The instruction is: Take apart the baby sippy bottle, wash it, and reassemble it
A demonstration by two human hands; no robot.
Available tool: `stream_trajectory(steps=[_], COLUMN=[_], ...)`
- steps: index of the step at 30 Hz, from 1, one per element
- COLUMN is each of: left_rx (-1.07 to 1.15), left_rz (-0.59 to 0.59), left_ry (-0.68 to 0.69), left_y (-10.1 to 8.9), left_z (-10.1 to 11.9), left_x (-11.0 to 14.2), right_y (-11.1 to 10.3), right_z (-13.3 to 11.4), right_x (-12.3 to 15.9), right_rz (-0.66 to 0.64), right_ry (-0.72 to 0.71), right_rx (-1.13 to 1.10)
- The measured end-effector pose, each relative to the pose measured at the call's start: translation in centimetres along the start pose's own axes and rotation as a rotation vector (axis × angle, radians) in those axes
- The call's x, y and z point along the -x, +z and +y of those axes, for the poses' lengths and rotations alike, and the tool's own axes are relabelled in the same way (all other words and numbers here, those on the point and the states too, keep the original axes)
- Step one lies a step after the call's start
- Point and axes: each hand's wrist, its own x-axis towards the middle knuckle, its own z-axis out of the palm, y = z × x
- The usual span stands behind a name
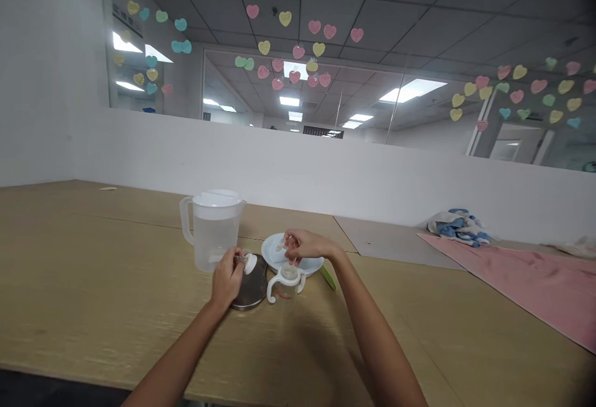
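In my left hand (228, 280) is a small white bottle collar (250, 263), pinched between the fingers above a dark round metal tray (254, 286). My right hand (300, 245) is closed, its fingertips pointing down just over the mouth of a clear baby bottle (284, 292) with two white curved handles and red print. A small pale piece (280, 244) shows at these fingers; its kind is too small to tell. Behind the bottle, a pale blue plate (270, 247) lies partly hidden by my right hand.
A clear lidded plastic pitcher (216, 230) with liquid stands left of the tray. A green utensil handle (329, 278) sticks out beside the plate. At the right lie a pink cloth (526, 283) and a crumpled blue-and-white cloth (459, 227). The wooden table (116, 295) meets a white wall.
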Motion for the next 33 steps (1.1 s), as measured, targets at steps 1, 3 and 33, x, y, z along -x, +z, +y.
stream_trajectory(steps=[1,3,33], left_rx=[-0.003,0.001,0.109], left_rz=[0.012,0.025,0.052], left_ry=[0.010,0.033,0.240], left_y=[0.0,0.0,0.4], left_z=[0.0,0.1,2.4], left_x=[0.0,0.0,0.8], right_y=[0.0,-0.2,4.9], right_z=[0.1,0.1,-1.8], right_x=[0.0,0.1,-2.4], right_rz=[-0.018,-0.012,0.261], right_ry=[0.009,-0.025,-0.391], right_rx=[0.031,0.130,0.516])
